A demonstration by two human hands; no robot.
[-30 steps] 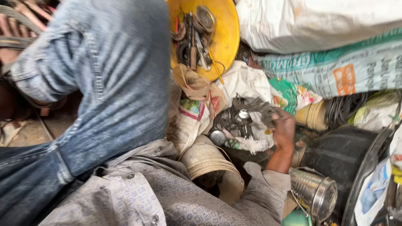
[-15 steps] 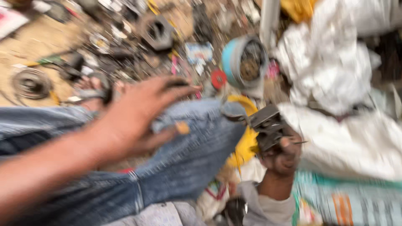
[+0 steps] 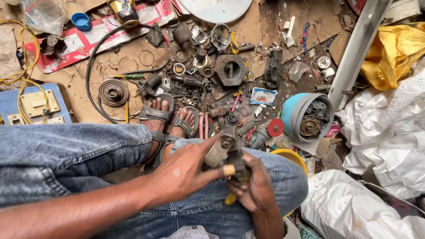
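The left hand [image 3: 183,175] and the right hand [image 3: 252,188] are meeting over the person's jeans [image 3: 88,155], both closing on one metal part [image 3: 226,150]. The part is sitting above the right knee, between the two hands. It is looking dull grey-brown and grimy, with a rounded, worn body and a small bolt head showing near its top; a darker arm of it is running down into the right fist. The left hand is gripping it from the left, thumb stretched along its upper edge and fingers curling beneath. The right hand is clenching around its lower end together with a yellow handle [image 3: 230,198] that is poking out below the fingers; what tool the handle belongs to cannot be told.

Beyond the knees, two sandalled feet [image 3: 170,117] are resting on cardboard among scattered scrap: a hexagonal nut [image 3: 230,69], a coiled spring disc [image 3: 113,92], a blue housing [image 3: 305,117] lying near a red disc [image 3: 276,127].
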